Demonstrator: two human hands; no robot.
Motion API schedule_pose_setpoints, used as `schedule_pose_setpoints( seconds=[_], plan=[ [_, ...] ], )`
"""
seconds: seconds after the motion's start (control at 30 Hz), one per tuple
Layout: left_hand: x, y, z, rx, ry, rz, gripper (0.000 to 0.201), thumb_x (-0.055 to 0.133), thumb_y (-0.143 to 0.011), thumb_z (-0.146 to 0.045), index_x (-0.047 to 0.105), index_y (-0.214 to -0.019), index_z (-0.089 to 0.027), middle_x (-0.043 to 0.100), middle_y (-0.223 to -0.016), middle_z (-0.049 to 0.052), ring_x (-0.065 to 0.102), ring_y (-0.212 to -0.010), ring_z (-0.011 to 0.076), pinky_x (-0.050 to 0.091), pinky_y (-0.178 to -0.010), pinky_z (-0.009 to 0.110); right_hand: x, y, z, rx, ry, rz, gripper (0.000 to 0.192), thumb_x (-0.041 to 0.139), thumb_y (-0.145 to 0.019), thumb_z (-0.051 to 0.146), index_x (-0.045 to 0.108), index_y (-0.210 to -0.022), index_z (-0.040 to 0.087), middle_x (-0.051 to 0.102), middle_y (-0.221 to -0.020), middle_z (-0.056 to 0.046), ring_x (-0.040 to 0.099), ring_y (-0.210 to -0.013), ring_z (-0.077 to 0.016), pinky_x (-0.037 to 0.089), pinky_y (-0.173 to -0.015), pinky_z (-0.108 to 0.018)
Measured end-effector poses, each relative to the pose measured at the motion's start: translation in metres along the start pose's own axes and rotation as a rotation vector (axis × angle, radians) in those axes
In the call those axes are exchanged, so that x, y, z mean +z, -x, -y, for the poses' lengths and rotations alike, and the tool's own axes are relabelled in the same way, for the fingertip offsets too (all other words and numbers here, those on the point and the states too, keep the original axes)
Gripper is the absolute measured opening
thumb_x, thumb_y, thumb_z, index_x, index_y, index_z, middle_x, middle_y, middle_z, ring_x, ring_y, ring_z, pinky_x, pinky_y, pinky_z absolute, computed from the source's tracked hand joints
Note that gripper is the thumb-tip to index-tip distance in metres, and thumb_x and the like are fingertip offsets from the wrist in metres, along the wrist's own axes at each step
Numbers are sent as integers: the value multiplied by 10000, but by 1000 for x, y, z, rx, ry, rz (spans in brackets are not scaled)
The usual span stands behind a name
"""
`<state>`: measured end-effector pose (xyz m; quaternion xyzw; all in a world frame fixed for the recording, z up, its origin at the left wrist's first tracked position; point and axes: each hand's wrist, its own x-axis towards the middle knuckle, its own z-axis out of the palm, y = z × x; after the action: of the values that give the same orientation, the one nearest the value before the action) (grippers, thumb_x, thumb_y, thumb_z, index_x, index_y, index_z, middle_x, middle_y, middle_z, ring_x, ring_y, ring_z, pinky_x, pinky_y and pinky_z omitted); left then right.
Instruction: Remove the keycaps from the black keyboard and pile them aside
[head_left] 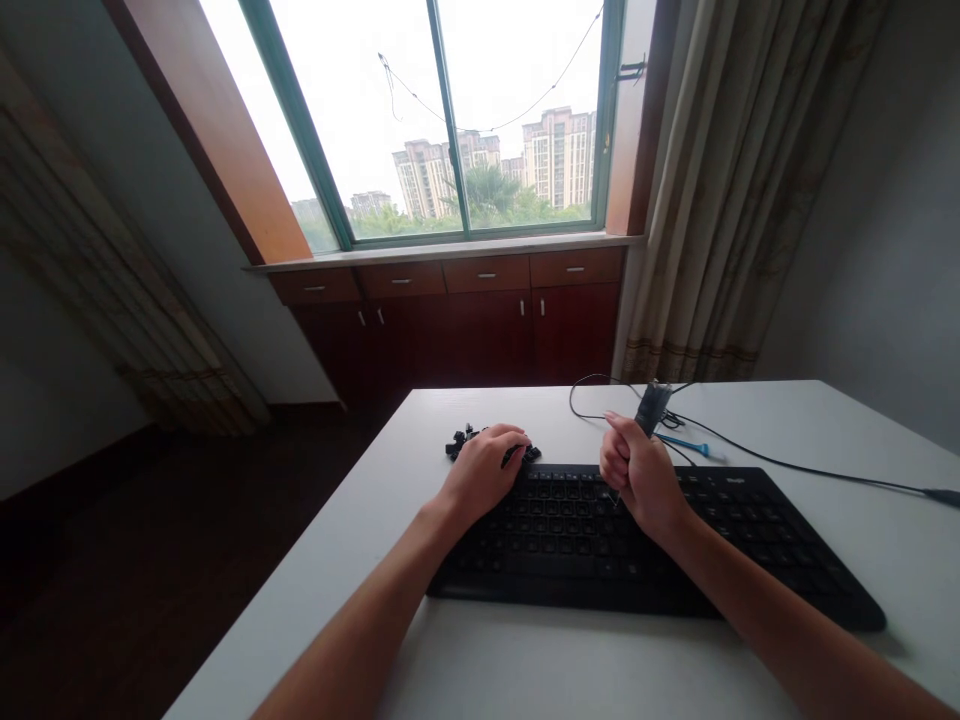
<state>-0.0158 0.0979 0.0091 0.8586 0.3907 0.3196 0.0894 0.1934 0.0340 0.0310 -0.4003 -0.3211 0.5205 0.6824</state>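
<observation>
A black keyboard (720, 545) lies across the white table (525, 670). My left hand (484, 470) rests palm down at the keyboard's far left corner, fingers over a small pile of loose black keycaps (461, 440). My right hand (637, 475) hovers above the upper middle keys, closed in a fist around a thin tool that points down at the keys; the tool itself is barely visible.
Behind the keyboard lie a dark grey brush-like object (651, 405), a blue tool (686, 443) and a black cable (810, 468) running off to the right. The table's left edge drops to a dark floor. Wooden cabinets (480, 320) stand under the window.
</observation>
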Motion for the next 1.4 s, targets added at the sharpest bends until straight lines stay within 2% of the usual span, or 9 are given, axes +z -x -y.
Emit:
schedule_pose_setpoints(
  seconds=[0.17,0.3,0.43,1.0,1.17,1.3,1.4],
  plan=[
    [0,4,-26,128,38,25,193,548,-971,-198,688,-1101,-224,697,-1170,51,654,-1065,213,522,-967,377,1,2,0,15,66,-26,494,637,-867,342,374,-468,218,321,-394,76,288,-340,-67,239,-358,-224],
    [3,8,-51,301,91,178,179,563,-974,-216,684,-1106,-219,721,-1139,38,656,-1034,208,507,-961,372,2,1,-3,41,79,-13,491,629,-866,351,370,-471,219,320,-399,76,281,-344,-66,241,-358,-224],
    [5,11,-64,349,114,272,170,572,-978,-222,702,-1088,-220,750,-1104,26,669,-1005,211,496,-951,364,2,0,-7,37,86,-10,504,631,-865,374,350,-473,225,313,-395,79,280,-336,-66,235,-352,-227],
    [18,13,-65,237,287,243,109,660,-944,-215,756,-992,-228,785,-1018,-7,672,-940,192,508,-937,319,2,3,-14,-45,238,36,543,630,-896,474,374,-487,225,341,-387,75,335,-333,-75,263,-358,-235],
    [16,12,-65,246,326,239,115,666,-936,-208,770,-970,-243,790,-1004,-10,680,-913,187,521,-933,322,-4,-1,-14,-18,301,154,562,617,-905,549,421,-502,210,394,-395,59,359,-355,-79,292,-384,-233],
    [16,12,-64,242,351,221,122,679,-923,-192,777,-962,-253,793,-1012,-17,688,-900,179,534,-918,315,-7,-2,-11,-57,387,238,584,602,-915,563,442,-484,203,418,-376,45,362,-349,-77,281,-390,-236],
    [17,12,-64,227,353,225,113,694,-911,-194,780,-947,-259,794,-1002,-22,689,-893,179,540,-916,317,-4,0,-10,-80,437,185,597,605,-912,556,444,-455,206,425,-356,35,360,-343,-83,290,-393,-245]
  ],
)
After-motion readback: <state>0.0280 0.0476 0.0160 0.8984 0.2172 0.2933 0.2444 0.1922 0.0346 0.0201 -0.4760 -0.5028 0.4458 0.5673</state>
